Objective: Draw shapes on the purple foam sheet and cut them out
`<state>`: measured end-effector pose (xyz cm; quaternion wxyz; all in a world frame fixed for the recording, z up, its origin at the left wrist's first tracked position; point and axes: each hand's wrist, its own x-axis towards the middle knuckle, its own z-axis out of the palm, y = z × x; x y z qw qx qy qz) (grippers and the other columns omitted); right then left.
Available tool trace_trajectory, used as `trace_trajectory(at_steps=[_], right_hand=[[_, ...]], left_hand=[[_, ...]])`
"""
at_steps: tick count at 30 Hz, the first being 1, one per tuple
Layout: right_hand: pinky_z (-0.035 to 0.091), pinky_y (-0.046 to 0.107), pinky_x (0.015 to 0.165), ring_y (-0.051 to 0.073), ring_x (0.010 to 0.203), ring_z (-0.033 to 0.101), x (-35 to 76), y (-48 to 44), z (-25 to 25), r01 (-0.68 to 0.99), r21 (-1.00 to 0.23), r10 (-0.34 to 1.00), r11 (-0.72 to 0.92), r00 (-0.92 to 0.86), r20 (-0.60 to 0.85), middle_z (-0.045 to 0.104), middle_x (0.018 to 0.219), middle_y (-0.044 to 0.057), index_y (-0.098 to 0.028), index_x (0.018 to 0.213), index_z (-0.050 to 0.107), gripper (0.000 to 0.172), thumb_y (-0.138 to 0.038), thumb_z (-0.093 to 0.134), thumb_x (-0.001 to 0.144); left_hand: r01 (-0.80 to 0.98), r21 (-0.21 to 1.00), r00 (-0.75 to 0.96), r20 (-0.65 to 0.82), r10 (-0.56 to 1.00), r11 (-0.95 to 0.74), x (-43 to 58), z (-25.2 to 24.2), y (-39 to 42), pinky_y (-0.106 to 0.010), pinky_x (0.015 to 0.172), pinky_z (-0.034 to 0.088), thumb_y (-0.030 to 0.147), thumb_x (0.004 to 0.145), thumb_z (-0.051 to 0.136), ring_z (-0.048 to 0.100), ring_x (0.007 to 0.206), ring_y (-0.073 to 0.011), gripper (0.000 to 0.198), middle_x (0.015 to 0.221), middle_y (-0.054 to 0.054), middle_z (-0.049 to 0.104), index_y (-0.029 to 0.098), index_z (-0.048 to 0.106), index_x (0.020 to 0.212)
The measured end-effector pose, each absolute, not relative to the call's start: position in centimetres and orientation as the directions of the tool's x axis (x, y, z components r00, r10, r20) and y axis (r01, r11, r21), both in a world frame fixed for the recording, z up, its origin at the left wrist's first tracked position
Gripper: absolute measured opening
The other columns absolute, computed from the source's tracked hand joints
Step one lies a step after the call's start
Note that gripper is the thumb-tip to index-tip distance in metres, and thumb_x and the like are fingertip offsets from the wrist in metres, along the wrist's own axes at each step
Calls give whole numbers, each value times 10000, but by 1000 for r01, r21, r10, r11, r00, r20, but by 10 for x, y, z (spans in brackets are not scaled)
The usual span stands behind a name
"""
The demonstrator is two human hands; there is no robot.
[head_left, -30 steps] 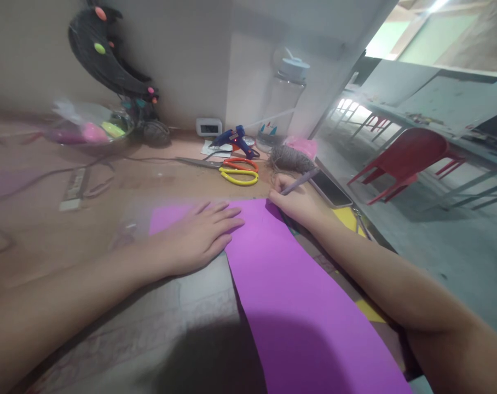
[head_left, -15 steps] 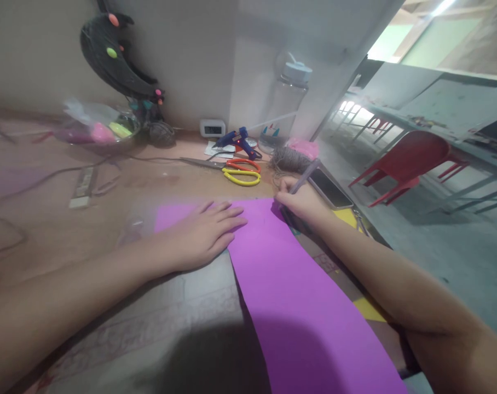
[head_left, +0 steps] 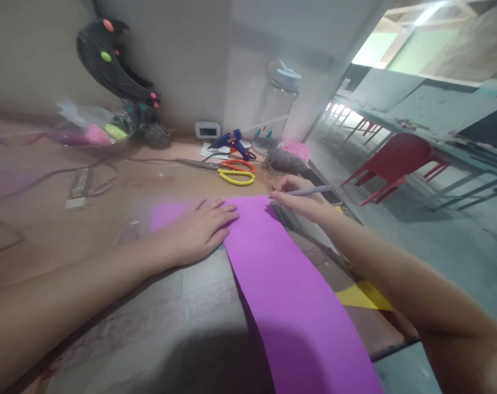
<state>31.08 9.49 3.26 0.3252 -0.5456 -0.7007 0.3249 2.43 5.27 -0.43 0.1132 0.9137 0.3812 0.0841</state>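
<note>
A long sheet of purple paper (head_left: 281, 284) runs from the middle of the table down toward me, its near part curving. My left hand (head_left: 205, 227) lies flat on its far left part, fingers spread. My right hand (head_left: 295, 198) is at the sheet's far right corner, fingers closed around a pencil-like stick (head_left: 314, 190), perhaps a pencil or pen, which leans low to the right. The fingertips hide its working end. Beyond the paper lie scissors (head_left: 236, 174) with one orange and one yellow handle.
Behind the scissors are a blue glue gun (head_left: 232, 141), a small digital clock (head_left: 207, 130), a clear bottle (head_left: 275, 112) and grey yarn (head_left: 285, 160). A phone (head_left: 316, 183) is partly behind my right hand. Cords cross the left side. A red chair (head_left: 390, 164) stands right.
My right hand has turned, and the stick in it has swung from steep to nearly level. The left hand stays flat on the paper. The view has shifted slightly.
</note>
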Motion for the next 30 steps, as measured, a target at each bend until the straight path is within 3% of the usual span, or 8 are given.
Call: trace_trajectory(at_steps=[6,16,30], right_hand=[[323,259,489,121,479,466,308,98,12,635,-753,983,172,-59,175,524,527,-61,-247,686,414,272,-314,639,824],[325,275,541,127,525,481,303,95,18,734,-663,986,149,-57,159,540,573,-49,-241,694,421,259,-276,622,852],[309,281,558,136,563,462,306,98,14,720,-670,980,179,-72,185,508,584,-41,-240,662,401,240,-279,600,790]], left_hand=[[684,257,697,45,716,-683,25,-5,53,-610,1264,224,415,1070,304,328,1559,-317,544,1635,-60,467,237,507,1542],[688,253,692,56,720,-680,22,-8,53,-612,1265,227,428,1064,301,343,1549,-322,543,1634,-44,471,256,522,1528],[694,238,691,45,721,-679,22,-7,53,-632,1262,225,424,1067,286,327,1558,-317,547,1642,-32,457,255,510,1537]])
